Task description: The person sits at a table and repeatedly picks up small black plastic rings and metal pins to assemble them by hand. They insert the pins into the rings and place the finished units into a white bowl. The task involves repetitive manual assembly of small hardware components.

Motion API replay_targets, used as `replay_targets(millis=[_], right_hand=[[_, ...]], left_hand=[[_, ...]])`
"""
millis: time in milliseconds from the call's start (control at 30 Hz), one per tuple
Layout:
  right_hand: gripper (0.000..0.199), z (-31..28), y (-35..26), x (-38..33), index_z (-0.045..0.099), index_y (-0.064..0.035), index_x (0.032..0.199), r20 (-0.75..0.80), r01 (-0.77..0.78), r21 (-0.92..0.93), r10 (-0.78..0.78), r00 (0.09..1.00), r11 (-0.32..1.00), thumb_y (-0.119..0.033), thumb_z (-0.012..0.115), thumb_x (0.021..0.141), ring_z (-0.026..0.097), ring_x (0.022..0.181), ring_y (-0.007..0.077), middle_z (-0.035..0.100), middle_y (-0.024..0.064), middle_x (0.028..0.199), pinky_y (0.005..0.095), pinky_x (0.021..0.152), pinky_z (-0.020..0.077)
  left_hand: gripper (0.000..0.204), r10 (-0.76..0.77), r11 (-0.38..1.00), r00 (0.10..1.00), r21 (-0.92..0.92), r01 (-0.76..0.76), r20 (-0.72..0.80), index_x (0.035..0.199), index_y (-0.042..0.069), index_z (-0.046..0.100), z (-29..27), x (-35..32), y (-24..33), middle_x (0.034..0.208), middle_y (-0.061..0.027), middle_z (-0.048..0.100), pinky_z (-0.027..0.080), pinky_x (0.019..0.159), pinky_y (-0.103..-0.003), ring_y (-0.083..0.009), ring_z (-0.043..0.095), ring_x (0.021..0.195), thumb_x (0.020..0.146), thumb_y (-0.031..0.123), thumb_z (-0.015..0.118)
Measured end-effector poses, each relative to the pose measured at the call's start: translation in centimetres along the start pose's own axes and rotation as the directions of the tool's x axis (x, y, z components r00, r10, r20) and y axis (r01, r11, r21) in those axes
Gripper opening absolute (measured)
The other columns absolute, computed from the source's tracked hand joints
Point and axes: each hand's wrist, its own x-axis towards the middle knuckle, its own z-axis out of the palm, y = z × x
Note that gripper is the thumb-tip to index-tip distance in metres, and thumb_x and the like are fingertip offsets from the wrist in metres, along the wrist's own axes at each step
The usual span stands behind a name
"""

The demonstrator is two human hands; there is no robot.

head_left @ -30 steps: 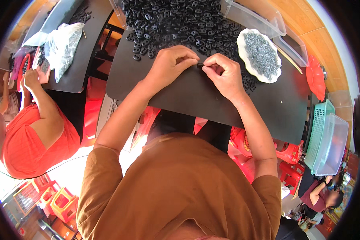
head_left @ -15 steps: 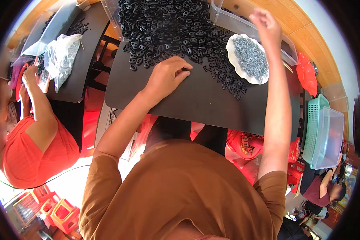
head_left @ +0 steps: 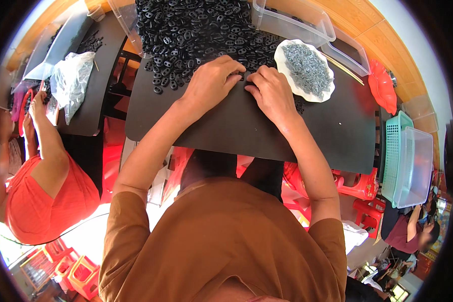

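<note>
My left hand [head_left: 211, 84] rests over the dark table at the near edge of a heap of black oval pieces with two holes [head_left: 194, 38]. Thumb and fingers are pinched together; whatever small thing they hold is hidden. Facing it, a small gap away, my right hand [head_left: 273, 94] is also pinched, and I cannot make out what is between its fingertips. To the right of that hand lies a white scalloped dish [head_left: 329, 94] full of small grey metal screws or pins [head_left: 307, 68]. Small black parts [head_left: 300, 104] show partly from behind my right hand.
Clear plastic bins [head_left: 292, 24] stand at the back, with chopsticks [head_left: 345, 69] by the dish. A red dish [head_left: 382, 86] and stacked green and clear baskets [head_left: 407, 161] are at right. At left, a person in red [head_left: 53, 196] works at another table beside a plastic bag [head_left: 74, 83].
My right hand has come down and left from above the dish's far side to the table, close to my left hand. The left hand stays pinched in nearly the same place.
</note>
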Motion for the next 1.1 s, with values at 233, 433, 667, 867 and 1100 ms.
replay_targets(millis=[233,433,667,867,1100], right_hand=[[0.013,-0.2,0.1,-0.3,0.067,-0.0066,0.082,0.02,0.029,0.111,-0.031,0.999,0.993,-0.008,0.075,0.071,0.058,0.083,0.0255,0.059,0.005,0.082,0.0389,0.071,0.0473],[0.013,-0.1,0.1,-0.8,0.067,-0.0028,0.089,0.073,0.081,0.064,-0.085,0.994,0.995,-0.008,0.07,0.077,0.06,0.087,0.0276,0.062,0.0095,0.091,0.04,0.077,0.0481],[0.02,1.3,-1.2,-1.8,0.064,-0.0005,0.101,0.053,0.131,0.038,-0.133,0.99,0.991,-0.009,0.064,0.082,0.062,0.092,0.0319,0.061,0.0151,0.097,0.044,0.08,0.0506],[0.027,1.8,-0.6,-1.6,0.061,0.0012,0.112,-0.041,0.197,0.14,-0.194,0.98,0.97,-0.01,0.061,0.087,0.061,0.1,0.038,0.063,0.0187,0.109,0.0465,0.085,0.0498],[0.028,2.6,-0.2,-1.7,0.06,0.0019,0.115,-0.007,0.168,0.177,-0.169,0.986,0.97,-0.013,0.054,0.092,0.06,0.106,0.0385,0.063,0.0197,0.11,0.0483,0.089,0.048]], left_hand=[[0.014,0.023,0.999,0.997,0.042,-0.02,-0.08,0.096,0.001,0.07,-0.2,2.4,-0.3,0.087,-0.0097,0.067,0.052,0.064,-0.032,-0.0245,0.064,0.069,0.082,0.002,0.069],[0.011,0.138,0.99,0.989,0.013,-0.138,-0.048,0.092,0.002,0.071,1.7,3.9,0.2,0.088,-0.011,0.069,0.053,0.066,-0.036,-0.0291,0.067,0.074,0.083,0.007,0.068],[0.013,0.116,0.979,0.871,0.092,-0.181,0.478,0.089,0.005,0.071,5.5,11.1,3.0,0.09,-0.0119,0.07,0.053,0.075,-0.039,-0.0286,0.068,0.087,0.079,0.012,0.07],[0.013,0.203,0.948,0.8,0.09,-0.304,0.565,0.088,0.009,0.072,10.2,12.3,3.2,0.089,-0.0099,0.071,0.053,0.073,-0.04,-0.0273,0.069,0.086,0.076,0.01,0.071],[0.004,0.212,0.938,0.825,0.127,-0.321,0.524,0.079,0.006,0.064,11.7,12.4,2.3,0.08,-0.0094,0.066,0.051,0.071,-0.042,-0.0298,0.066,0.081,0.077,0.007,0.067]])
